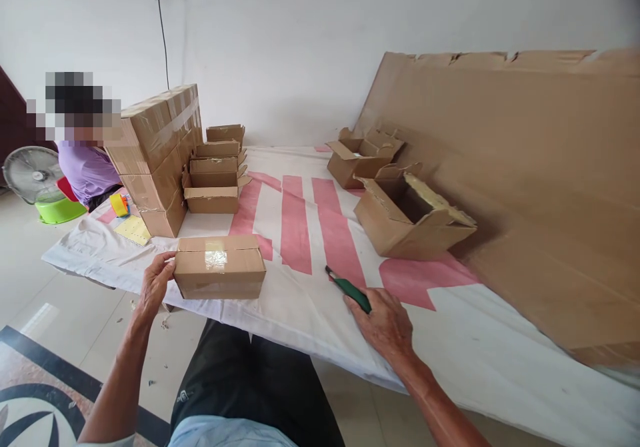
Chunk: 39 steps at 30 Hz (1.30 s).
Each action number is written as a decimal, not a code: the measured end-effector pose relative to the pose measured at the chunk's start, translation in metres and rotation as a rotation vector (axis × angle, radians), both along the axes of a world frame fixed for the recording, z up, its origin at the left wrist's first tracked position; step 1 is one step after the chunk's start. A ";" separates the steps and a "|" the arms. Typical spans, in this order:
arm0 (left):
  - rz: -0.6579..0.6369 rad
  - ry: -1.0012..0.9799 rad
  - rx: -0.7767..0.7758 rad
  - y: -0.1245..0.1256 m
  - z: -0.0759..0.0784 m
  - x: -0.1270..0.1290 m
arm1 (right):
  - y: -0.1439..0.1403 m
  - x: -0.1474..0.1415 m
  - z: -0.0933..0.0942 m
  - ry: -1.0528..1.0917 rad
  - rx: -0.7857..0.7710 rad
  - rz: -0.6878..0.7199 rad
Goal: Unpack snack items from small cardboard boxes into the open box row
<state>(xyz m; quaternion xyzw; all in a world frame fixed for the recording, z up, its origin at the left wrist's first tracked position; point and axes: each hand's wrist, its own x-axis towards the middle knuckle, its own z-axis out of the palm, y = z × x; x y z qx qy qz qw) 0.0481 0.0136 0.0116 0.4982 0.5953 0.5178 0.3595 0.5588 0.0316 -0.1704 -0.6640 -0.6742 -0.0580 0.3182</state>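
Note:
A closed cardboard box (220, 280) lies at the front edge of the cloth-covered table, with a strip of clear tape across its top seam. My left hand (159, 279) grips the box's left end, thumb at the near side and fingers behind. In my right hand (384, 320) is a green utility knife (353, 294), its dark tip pointing away to the left above the cloth. The knife and the box are apart. Whether the blade is out is too small to tell.
Taped boxes stand in a stack (155, 154) at the left, beside a row of open boxes (213, 200). Two open boxes (415, 224) sit right, near a large leaning cardboard sheet (540, 187). Beyond the stack are a tape roll (119, 205), a seated person (87, 167) and a fan (37, 175).

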 end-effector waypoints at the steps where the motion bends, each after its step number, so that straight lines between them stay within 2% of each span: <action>1: -0.004 -0.009 -0.012 0.001 0.002 -0.001 | 0.000 0.000 0.000 0.002 0.000 0.001; 12: -0.058 -0.041 -0.076 0.014 0.017 -0.007 | -0.001 -0.001 0.003 0.035 -0.008 0.010; 16: -0.085 -0.044 -0.090 0.013 0.019 -0.009 | -0.001 -0.011 0.015 0.059 0.076 -0.012; 18: -0.092 -0.028 -0.098 0.012 0.018 -0.010 | -0.001 -0.027 0.030 0.128 0.127 0.009; 21: -0.098 -0.016 -0.109 0.012 0.018 -0.011 | 0.000 -0.067 0.059 0.331 0.112 0.138; 25: -0.094 -0.008 -0.120 0.012 0.020 -0.010 | 0.001 -0.130 0.096 0.739 -0.143 0.405; 28: -0.097 -0.003 -0.131 0.011 0.022 -0.008 | 0.002 -0.163 0.116 0.907 -0.292 0.560; 32: -0.106 -0.006 -0.135 0.011 0.023 -0.006 | 0.006 -0.181 0.126 0.920 -0.315 0.571; 39: -0.066 -0.049 -0.110 0.019 0.018 -0.004 | 0.004 -0.183 0.121 0.926 -0.294 0.525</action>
